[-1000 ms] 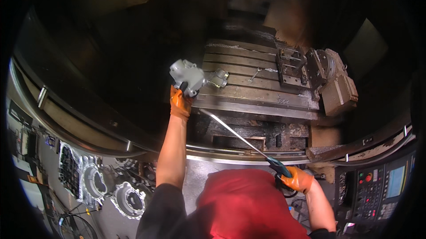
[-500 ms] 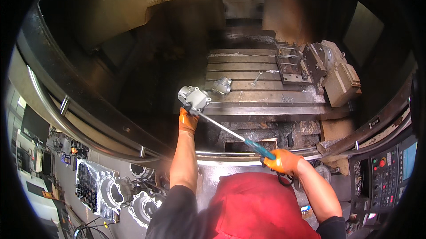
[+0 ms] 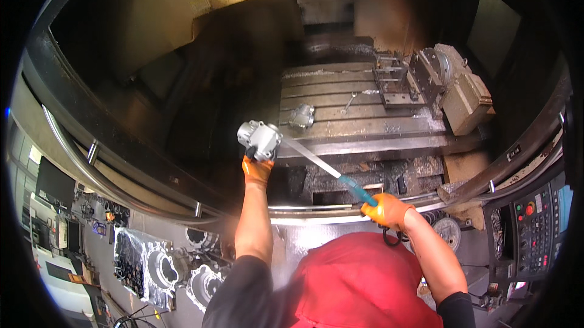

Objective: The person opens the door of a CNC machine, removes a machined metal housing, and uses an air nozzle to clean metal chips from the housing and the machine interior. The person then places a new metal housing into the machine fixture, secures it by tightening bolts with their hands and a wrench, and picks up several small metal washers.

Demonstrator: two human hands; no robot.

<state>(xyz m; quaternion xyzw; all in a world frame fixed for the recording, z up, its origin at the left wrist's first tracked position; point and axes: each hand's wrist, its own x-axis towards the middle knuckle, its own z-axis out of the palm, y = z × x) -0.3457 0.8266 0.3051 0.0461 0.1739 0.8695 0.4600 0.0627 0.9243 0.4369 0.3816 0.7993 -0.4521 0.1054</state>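
My left hand, in an orange glove, is closed around the underside of a silver metal casting with a round opening and bolt lugs, held up in front of the machine bed. In my right hand, also orange-gloved, is what looks like an air blow gun with a teal body and a long silver tube. The tube slants up to the left, its far end close beside the casting's right side. A dark loop hangs under my right hand. A second, similar casting lies on the slotted machine bed.
A wrench lies on the bed, left of a fixture and a rotary unit. Metal chips are scattered there. The control panel stands at right. Larger castings lie at lower left. The door frame curves around the opening.
The casting has turned in my left hand and shifted slightly left. The blow gun's tube tip has moved from the casting's lower edge up to its right side.
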